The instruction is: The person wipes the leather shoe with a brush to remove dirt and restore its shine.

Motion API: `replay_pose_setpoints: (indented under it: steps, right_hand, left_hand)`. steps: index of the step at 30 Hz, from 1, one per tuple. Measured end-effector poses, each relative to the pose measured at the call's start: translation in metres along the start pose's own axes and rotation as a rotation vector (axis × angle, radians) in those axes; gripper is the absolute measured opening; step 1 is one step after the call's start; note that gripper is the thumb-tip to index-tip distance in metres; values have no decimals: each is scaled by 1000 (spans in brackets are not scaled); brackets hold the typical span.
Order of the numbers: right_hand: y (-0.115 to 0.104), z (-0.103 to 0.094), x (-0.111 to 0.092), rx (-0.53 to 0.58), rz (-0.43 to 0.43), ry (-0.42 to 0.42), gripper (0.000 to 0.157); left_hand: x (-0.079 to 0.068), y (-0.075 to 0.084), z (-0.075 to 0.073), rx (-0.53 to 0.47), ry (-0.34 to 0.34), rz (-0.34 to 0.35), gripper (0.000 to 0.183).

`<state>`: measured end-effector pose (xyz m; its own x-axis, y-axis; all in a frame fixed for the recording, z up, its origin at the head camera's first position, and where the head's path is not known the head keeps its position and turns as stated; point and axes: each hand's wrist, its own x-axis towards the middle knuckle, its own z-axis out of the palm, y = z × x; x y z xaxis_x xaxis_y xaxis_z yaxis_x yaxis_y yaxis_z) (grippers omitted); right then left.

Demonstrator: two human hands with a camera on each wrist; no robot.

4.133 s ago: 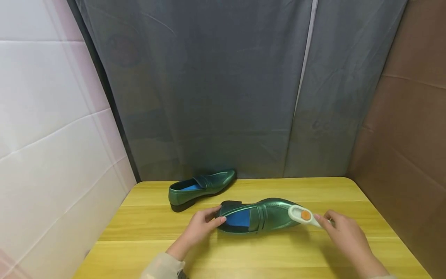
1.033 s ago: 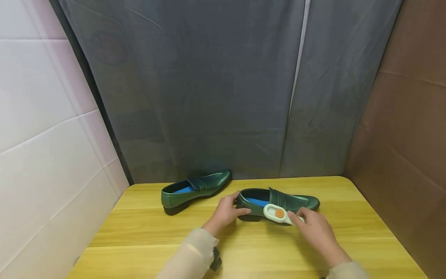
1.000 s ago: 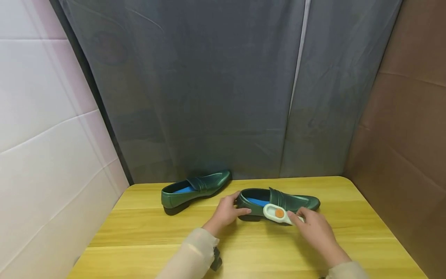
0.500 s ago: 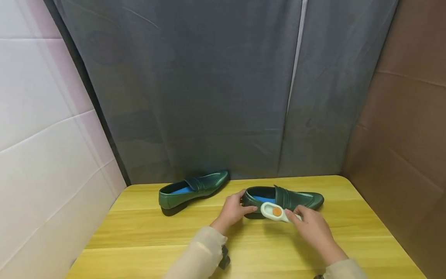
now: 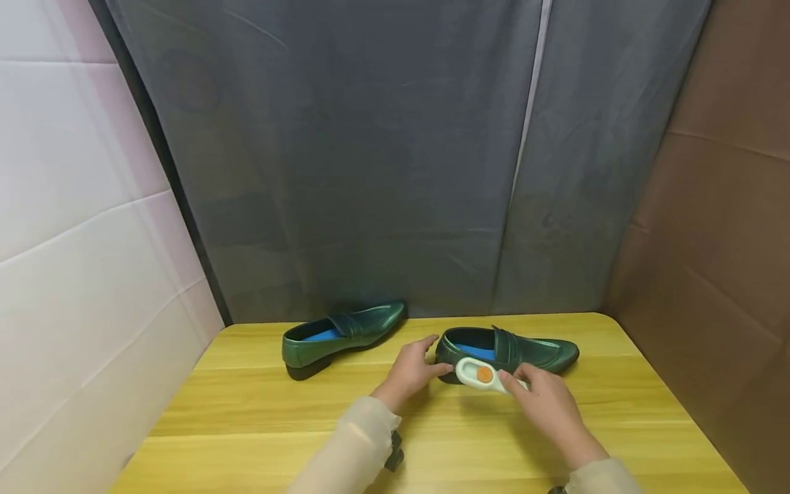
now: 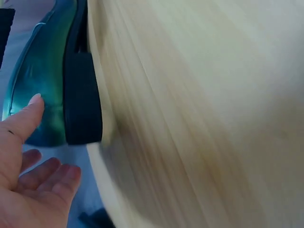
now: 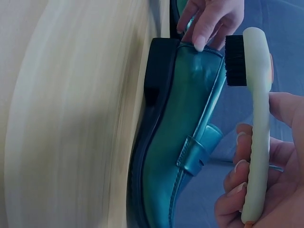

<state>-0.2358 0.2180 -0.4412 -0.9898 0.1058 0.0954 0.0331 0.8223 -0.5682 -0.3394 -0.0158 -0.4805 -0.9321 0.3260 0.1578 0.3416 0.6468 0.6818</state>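
In the head view, the left hand [image 5: 410, 374] grips the heel of a green loafer [image 5: 537, 353], its thumb on the near side and its fingers around the back. The loafer is upright right of the middle of the wooden table [image 5: 247, 439], toe to the right, a blue insole [image 5: 476, 352] showing inside. The right hand [image 5: 549, 401] grasps a pale brush [image 5: 472, 372] by its handle, the head with its orange disc [image 5: 484, 374] in front of the heel end. A second green shoe [image 5: 308, 351] is farther back to the left, its toe near the gray cloth [image 5: 370, 171]. In the left wrist view, the thumb [image 6: 31, 116] presses the loafer's glossy side above the dark heel block [image 6: 83, 99], while other fingers curl behind the heel. In the right wrist view, the right hand's fingers wrap the brush handle, and the black bristles [image 7: 236, 61] face the loafer; whether they touch it cannot be told. The left hand shows beyond, its thumb and fingers on the heel's rim.
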Motion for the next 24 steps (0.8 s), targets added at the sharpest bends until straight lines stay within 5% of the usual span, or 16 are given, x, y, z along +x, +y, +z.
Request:
replay_pose_setpoints:
  steps: [10,17,24]
  right_hand:
    - [-3,11,-5,13,-20,-2,42]
    - [-5,16,-9,32,-19,-2,45]
    - [-9,15,-8,37,-27,-13,48]
  left_hand:
    - [-21,-23,-41,107,40,20,66]
    - [-37,-45,-76,192,127,58,59]
    - [-52,-63,-122,223,172,-13,59]
